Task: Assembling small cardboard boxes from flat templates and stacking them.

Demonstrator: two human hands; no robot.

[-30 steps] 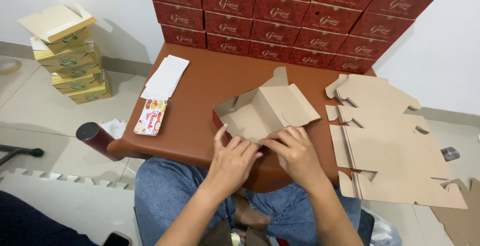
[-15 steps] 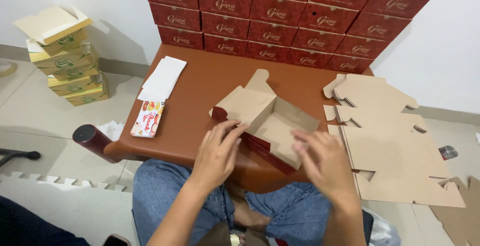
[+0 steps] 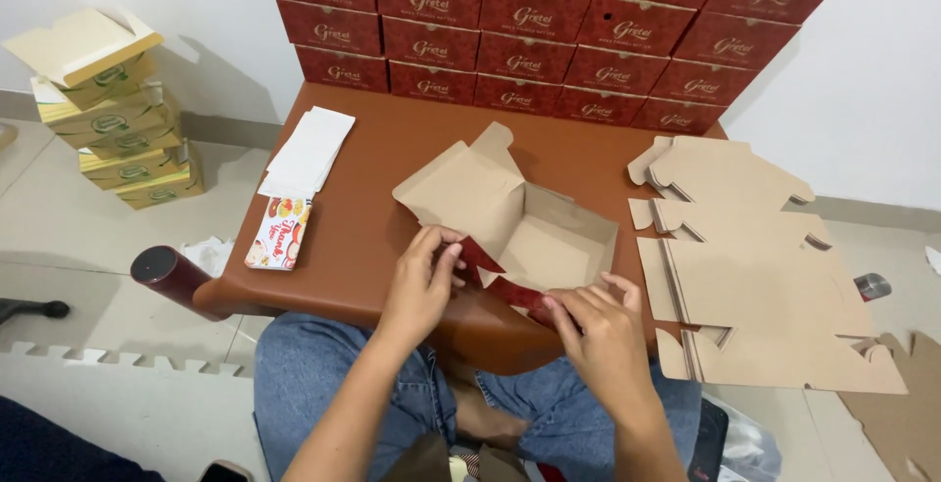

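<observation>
From the head camera we look down on a half-folded cardboard box [image 3: 524, 222], open side up near the front edge of the brown tabletop [image 3: 392, 139]. Our left hand [image 3: 423, 281] pinches a red flap at the box's near corner — fingers closed on it to hold the fold. Our right hand [image 3: 598, 330] grips the front wall the same way. Flat blanks [image 3: 755, 276] lie just to the right within reach, and finished red boxes [image 3: 549, 21] are stacked behind.
</observation>
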